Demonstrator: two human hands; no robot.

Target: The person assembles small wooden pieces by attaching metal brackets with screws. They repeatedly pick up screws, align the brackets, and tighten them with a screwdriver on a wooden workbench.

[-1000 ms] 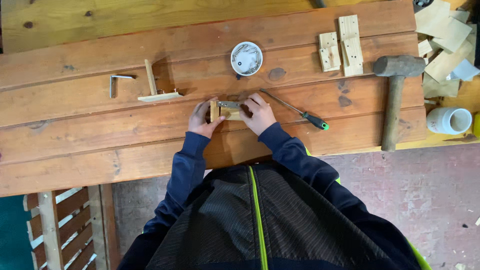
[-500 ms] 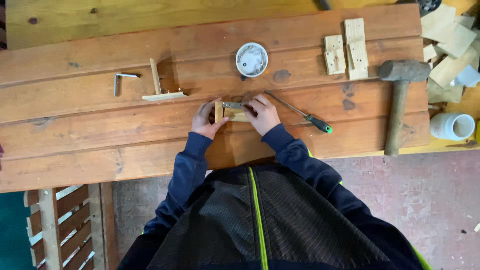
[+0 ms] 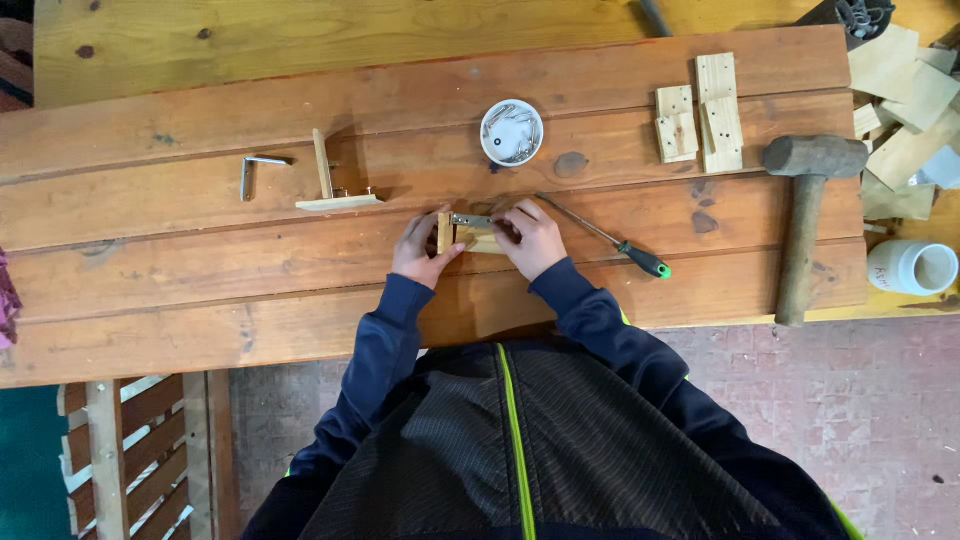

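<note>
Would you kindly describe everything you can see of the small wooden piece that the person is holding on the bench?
The small wooden piece is pale, bare wood in two short parts that meet in an L, one standing at the left and one lying flat. A grey metal bracket lies along its far edge. It rests on the reddish plank workbench, in front of the person. The left hand steadies its left end and the right hand covers its right end; details beneath the fingers are hidden.

- Workbench [image 3: 200, 320]: broad reddish-brown wooden planks, knotted and stained, laid side by side.
- Floor [image 3: 860, 420]: worn reddish tiles, scuffed pale in patches.
- Slatted wooden frame [image 3: 110, 460]: stood under the bench edge, lower left.
- Light: even, soft shadows cast.
</note>
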